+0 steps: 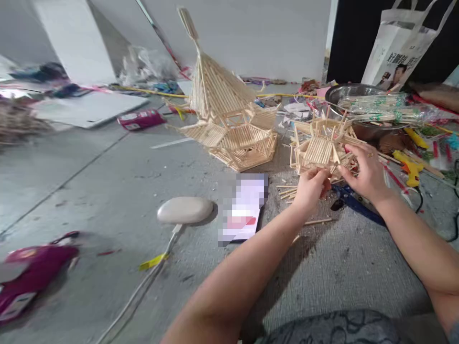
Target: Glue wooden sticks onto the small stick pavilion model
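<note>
Small stick model (319, 150): sitting on the floor at 3 o'clock, and both our hands are on its near side and right side.
Left hand (312, 187): at the model's near edge, fingertips bunched against the thumb; we honestly can't tell if there's a stick between them.
Right hand (371, 174): partly open, thumb and fingers curved apart by the model's right side; can't make out a grip on anything.
Big stick model (224, 91): pointy-roofed thing at 12 o'clock, just beside our small one.
Loose sticks (289, 192): lying at 4 o'clock, near our left hand.
Blue-handled tool (360, 206): also 4 o'clock, below our right hand.
Glue gun (411, 171): yellow, 3 o'clock, further out.
Metal bowl (333, 93): 2 o'clock, wrapped stick bundles (387, 114) on top.
Phone (244, 210): 6 o'clock, screen lit.
White case (184, 210): 8 o'clock, cable (158, 263) plugged in.
</note>
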### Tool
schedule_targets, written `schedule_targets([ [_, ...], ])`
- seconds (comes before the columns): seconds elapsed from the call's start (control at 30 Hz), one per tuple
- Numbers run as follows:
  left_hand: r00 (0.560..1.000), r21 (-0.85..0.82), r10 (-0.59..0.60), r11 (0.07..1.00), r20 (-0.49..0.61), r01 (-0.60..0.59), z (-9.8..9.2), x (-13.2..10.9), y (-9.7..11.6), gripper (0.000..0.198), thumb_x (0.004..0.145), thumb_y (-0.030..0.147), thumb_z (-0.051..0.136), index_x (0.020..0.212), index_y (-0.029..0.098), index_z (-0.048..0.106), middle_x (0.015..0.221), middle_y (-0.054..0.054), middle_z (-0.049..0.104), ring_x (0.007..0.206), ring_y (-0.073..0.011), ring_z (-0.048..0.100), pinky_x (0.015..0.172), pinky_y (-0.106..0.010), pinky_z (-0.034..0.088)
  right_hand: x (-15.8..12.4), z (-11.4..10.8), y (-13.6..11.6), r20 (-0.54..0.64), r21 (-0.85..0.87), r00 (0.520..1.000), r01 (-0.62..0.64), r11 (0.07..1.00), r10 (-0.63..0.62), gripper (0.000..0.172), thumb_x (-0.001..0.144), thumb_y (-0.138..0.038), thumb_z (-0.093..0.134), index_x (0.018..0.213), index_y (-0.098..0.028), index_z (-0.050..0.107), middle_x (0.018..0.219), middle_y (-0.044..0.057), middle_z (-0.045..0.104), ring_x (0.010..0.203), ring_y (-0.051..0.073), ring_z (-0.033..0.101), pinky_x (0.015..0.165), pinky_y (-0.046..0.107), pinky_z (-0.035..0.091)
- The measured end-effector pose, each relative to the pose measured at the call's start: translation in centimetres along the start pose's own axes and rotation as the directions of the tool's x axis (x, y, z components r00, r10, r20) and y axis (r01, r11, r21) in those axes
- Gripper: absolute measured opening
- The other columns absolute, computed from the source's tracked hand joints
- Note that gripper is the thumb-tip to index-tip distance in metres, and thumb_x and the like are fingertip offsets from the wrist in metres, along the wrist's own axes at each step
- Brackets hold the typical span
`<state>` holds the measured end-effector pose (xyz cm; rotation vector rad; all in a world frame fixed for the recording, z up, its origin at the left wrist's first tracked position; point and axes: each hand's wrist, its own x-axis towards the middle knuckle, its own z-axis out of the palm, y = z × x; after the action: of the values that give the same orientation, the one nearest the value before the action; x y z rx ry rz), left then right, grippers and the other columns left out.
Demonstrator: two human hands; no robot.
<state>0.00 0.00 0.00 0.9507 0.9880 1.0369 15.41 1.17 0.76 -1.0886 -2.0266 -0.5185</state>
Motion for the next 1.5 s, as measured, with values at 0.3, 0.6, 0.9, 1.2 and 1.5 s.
schedule_targets([
  [0.3, 0.960, 0.569, 0.065, 0.794, 0.273, -0.216, 0.7, -0.9, -0.2, 0.021, 0.075, 0.026, 0.048, 0.057, 0.016, 0.051, 0.047, 0.004, 0.049, 0.044, -0.0068, 0.043, 0.047, -0.020, 0.033, -2.9, -1.3, 0.7, 0.189, -0.040, 0.955, -0.227, 0.973, 0.230, 0.020, 0.083, -0.029, 0.046, 0.091, -0.018, 0.060, 0.076, 0.006, 0.066, 0.071, 0.019, 0.061, 0.065, 0.031, 0.046],
  [0.6, 0.881, 0.877, -0.112, -0.103, 0.459, -0.470, -0.8, -4.3, 1.3, 0.024, 0.080, 0.035, 0.052, 0.095, 0.018, 0.061, 0.095, -0.009, 0.063, 0.082, -0.0245, 0.064, 0.070, -0.036, 0.049, -1.8, -3.1, -0.7, 0.472, -0.069, 0.821, -0.327, 0.942, 0.320, 0.018, 0.082, -0.028, 0.047, 0.077, -0.021, 0.063, 0.067, 0.002, 0.067, 0.059, 0.015, 0.059, 0.053, 0.026, 0.033],
  [0.9, 0.900, 0.885, -0.184, -0.190, 0.394, -0.426, -2.4, -4.8, 1.0, 0.025, 0.080, 0.029, 0.053, 0.100, 0.016, 0.059, 0.099, -0.012, 0.059, 0.085, -0.0282, 0.064, 0.069, -0.041, 0.051, -1.4, -3.3, -1.1, 0.651, -0.065, 0.673, -0.411, 0.910, 0.350, 0.016, 0.082, -0.031, 0.050, 0.081, -0.022, 0.063, 0.070, 0.002, 0.066, 0.067, 0.016, 0.060, 0.059, 0.026, 0.036],
  [1.2, 0.864, 0.849, -0.239, -0.197, 0.444, -0.491, -3.0, -4.6, 0.2, 0.021, 0.084, 0.024, 0.044, 0.089, 0.016, 0.063, 0.091, -0.011, 0.064, 0.084, -0.0277, 0.065, 0.067, -0.038, 0.051, -1.6, -3.0, -1.0, 0.709, -0.058, 0.633, -0.387, 0.920, 0.311, 0.016, 0.081, -0.033, 0.051, 0.082, -0.022, 0.062, 0.068, 0.000, 0.064, 0.062, 0.014, 0.056, 0.056, 0.025, 0.034],
  [1.5, 0.880, 0.865, -0.160, -0.173, 0.447, -0.471, -2.7, -4.4, 0.3, 0.026, 0.088, 0.022, 0.036, 0.090, 0.014, 0.060, 0.089, -0.011, 0.066, 0.082, -0.0253, 0.065, 0.068, -0.035, 0.049, -1.3, -3.4, -1.4, 0.751, 0.048, 0.606, -0.447, 0.893, 0.263, 0.018, 0.082, -0.034, 0.050, 0.084, -0.021, 0.063, 0.075, 0.002, 0.066, 0.068, 0.015, 0.057, 0.062, 0.026, 0.038],
])
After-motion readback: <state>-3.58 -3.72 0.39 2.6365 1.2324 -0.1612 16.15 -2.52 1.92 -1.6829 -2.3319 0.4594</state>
